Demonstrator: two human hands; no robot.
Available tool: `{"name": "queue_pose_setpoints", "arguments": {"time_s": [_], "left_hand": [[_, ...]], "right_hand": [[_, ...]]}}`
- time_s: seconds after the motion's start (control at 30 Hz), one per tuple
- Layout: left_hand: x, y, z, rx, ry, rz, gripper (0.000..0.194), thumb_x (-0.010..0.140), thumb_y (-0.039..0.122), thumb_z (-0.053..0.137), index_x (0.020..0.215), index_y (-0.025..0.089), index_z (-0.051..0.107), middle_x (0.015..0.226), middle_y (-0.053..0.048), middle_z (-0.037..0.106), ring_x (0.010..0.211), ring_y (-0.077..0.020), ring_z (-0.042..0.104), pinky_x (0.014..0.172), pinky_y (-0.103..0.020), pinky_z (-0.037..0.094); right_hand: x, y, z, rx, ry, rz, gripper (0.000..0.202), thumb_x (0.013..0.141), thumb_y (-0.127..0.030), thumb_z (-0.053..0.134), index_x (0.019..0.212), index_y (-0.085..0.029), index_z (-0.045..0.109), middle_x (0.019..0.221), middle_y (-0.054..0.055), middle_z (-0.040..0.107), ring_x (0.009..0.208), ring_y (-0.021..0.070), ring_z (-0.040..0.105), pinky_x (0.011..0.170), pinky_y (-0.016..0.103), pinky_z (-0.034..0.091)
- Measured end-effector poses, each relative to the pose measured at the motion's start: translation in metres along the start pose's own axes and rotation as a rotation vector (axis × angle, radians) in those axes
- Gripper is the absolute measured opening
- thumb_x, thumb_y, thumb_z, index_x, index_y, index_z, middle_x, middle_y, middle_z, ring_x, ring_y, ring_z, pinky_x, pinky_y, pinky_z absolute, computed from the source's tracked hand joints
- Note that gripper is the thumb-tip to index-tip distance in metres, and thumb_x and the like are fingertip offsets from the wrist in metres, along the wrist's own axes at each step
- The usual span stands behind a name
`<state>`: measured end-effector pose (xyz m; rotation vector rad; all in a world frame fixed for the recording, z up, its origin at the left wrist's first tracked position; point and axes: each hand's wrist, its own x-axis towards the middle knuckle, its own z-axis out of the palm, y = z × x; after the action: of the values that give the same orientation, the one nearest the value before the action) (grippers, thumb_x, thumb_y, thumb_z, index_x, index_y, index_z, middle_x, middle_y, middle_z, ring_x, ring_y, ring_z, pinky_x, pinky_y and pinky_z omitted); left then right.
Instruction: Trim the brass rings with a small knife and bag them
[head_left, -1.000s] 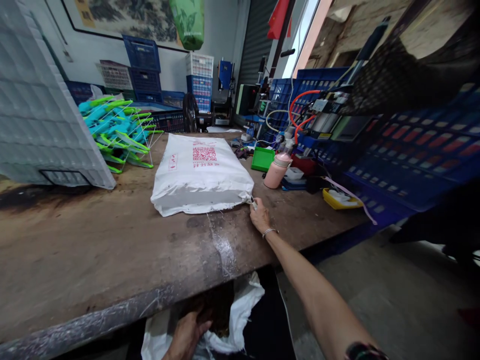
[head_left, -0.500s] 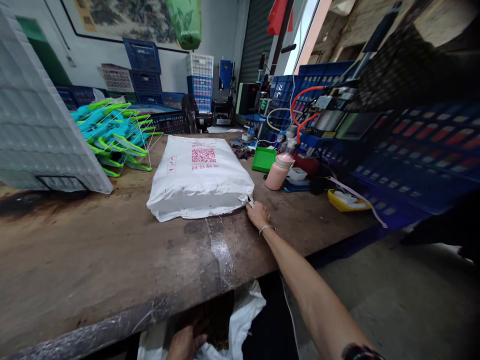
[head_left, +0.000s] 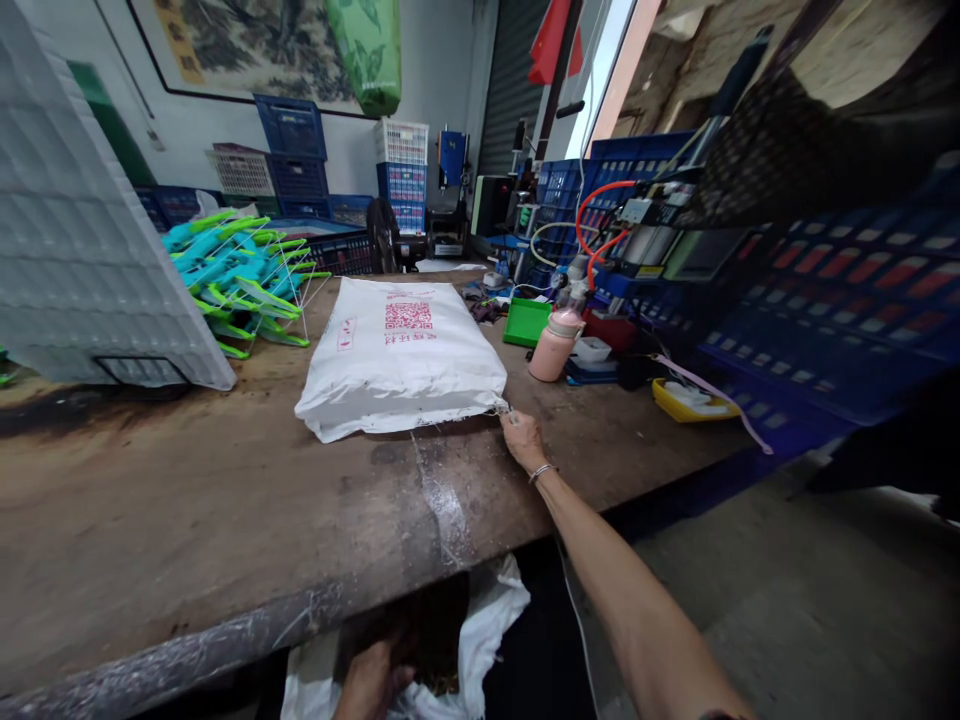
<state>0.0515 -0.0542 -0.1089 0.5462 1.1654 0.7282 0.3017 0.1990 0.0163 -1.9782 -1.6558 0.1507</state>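
Observation:
A full white sack [head_left: 405, 350] with a red printed square code lies flat on the brown table [head_left: 225, 520]. At its near right corner is my right hand [head_left: 523, 440], closed in a pinch; the small thing between its fingers, thin like a thread or strip, is too small to name. Below the table edge, my left hand [head_left: 369, 682] is curled at the rim of an open white bag [head_left: 487, 620] that has small brownish pieces inside. The left fingertips are dark and partly hidden.
A pink bottle [head_left: 555, 345], a green tray [head_left: 527, 321] and a yellow tray [head_left: 690, 402] stand on the right. Teal and green plastic parts [head_left: 240, 275] are piled behind a translucent panel [head_left: 105, 230] at left. Blue crates [head_left: 847, 290] stand at the far right.
My right hand has moved slightly right and down, a little away from the sack's corner. My left hand stays at the open bag. The view has shifted slightly.

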Motion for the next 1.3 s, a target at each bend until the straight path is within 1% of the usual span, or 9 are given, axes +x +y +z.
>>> {"name": "queue_pose_setpoints", "arguments": {"time_s": [0.1,0.2,0.37,0.5,0.63,0.8,0.9,1.03,1.3], "left_hand": [[-0.001,-0.005,-0.004,0.457,0.023,0.192,0.039,0.059,0.017,0.064,0.098,0.022,0.067,0.116,-0.009,0.062,0.121,-0.0301,0.046,0.103,-0.035,0.035],[0.000,-0.008,-0.003,0.760,0.025,0.252,0.041,0.064,0.019,0.057,0.104,0.019,0.065,0.114,-0.009,0.064,0.114,-0.0266,0.053,0.101,-0.034,0.036],[-0.005,-0.006,0.015,0.444,0.026,0.209,0.036,0.073,0.043,0.050,0.096,0.017,0.062,0.096,-0.008,0.066,0.092,-0.0235,0.060,0.073,-0.031,0.049],[-0.021,0.008,0.031,0.328,-0.090,0.249,0.035,0.071,0.050,0.052,0.075,0.015,0.058,0.063,-0.001,0.055,0.062,-0.0144,0.052,0.058,-0.026,0.042],[-0.047,0.039,0.048,0.281,-0.219,0.304,0.032,0.072,0.045,0.054,0.068,0.014,0.056,0.063,-0.001,0.055,0.059,-0.0115,0.048,0.057,-0.024,0.039],[-0.064,0.093,0.073,0.253,-0.212,0.242,0.038,0.071,0.050,0.053,0.074,0.013,0.056,0.065,-0.004,0.060,0.047,-0.0098,0.049,0.048,-0.023,0.037],[-0.052,0.122,0.086,0.269,-0.167,0.315,0.034,0.074,0.047,0.052,0.074,0.013,0.056,0.065,-0.003,0.059,0.049,-0.0083,0.049,0.049,-0.021,0.038],[-0.016,0.150,0.101,0.216,-0.112,0.466,0.027,0.075,0.042,0.053,0.077,0.015,0.054,0.068,-0.001,0.057,0.056,-0.0092,0.051,0.050,-0.020,0.042],[0.057,0.181,0.118,0.279,0.051,0.585,0.022,0.076,0.027,0.046,0.095,0.017,0.048,0.065,0.002,0.051,0.056,-0.0110,0.052,0.046,-0.020,0.041]], "right_hand": [[-0.013,-0.003,-0.001,0.053,0.014,-0.069,0.027,0.079,-0.028,0.039,0.058,-0.016,0.050,0.052,-0.002,0.045,0.052,0.0082,0.030,0.049,0.023,0.023],[-0.030,-0.006,0.000,0.096,0.007,-0.139,0.028,0.078,-0.032,0.040,0.056,-0.017,0.047,0.051,-0.003,0.044,0.051,0.0082,0.029,0.050,0.023,0.023],[-0.060,-0.011,0.004,0.152,0.003,-0.185,0.028,0.077,-0.034,0.040,0.055,-0.018,0.045,0.050,-0.003,0.043,0.051,0.0087,0.028,0.050,0.024,0.022],[-0.075,-0.016,0.003,0.231,-0.043,-0.196,0.029,0.076,-0.036,0.042,0.053,-0.018,0.044,0.048,-0.005,0.039,0.051,0.0084,0.028,0.050,0.023,0.023],[-0.068,-0.010,-0.007,0.328,-0.060,-0.172,0.035,0.077,-0.044,0.040,0.055,-0.018,0.048,0.048,-0.005,0.040,0.050,0.0085,0.033,0.049,0.021,0.026],[-0.033,0.003,-0.018,0.468,0.131,0.033,0.031,0.074,-0.040,0.038,0.063,-0.016,0.054,0.054,-0.002,0.048,0.053,0.0106,0.039,0.051,0.022,0.030],[-0.020,0.000,-0.013,0.450,0.052,-0.022,0.022,0.069,-0.034,0.045,0.062,-0.017,0.057,0.055,-0.002,0.051,0.055,0.0106,0.042,0.054,0.022,0.032],[-0.021,-0.013,0.002,0.430,-0.069,-0.062,0.020,0.065,-0.031,0.050,0.070,-0.016,0.063,0.062,-0.001,0.059,0.059,0.0122,0.049,0.058,0.023,0.036],[-0.022,-0.020,0.018,0.389,-0.184,-0.037,0.026,0.060,-0.027,0.054,0.080,-0.015,0.065,0.066,0.001,0.063,0.059,0.0132,0.053,0.057,0.023,0.039]]}}
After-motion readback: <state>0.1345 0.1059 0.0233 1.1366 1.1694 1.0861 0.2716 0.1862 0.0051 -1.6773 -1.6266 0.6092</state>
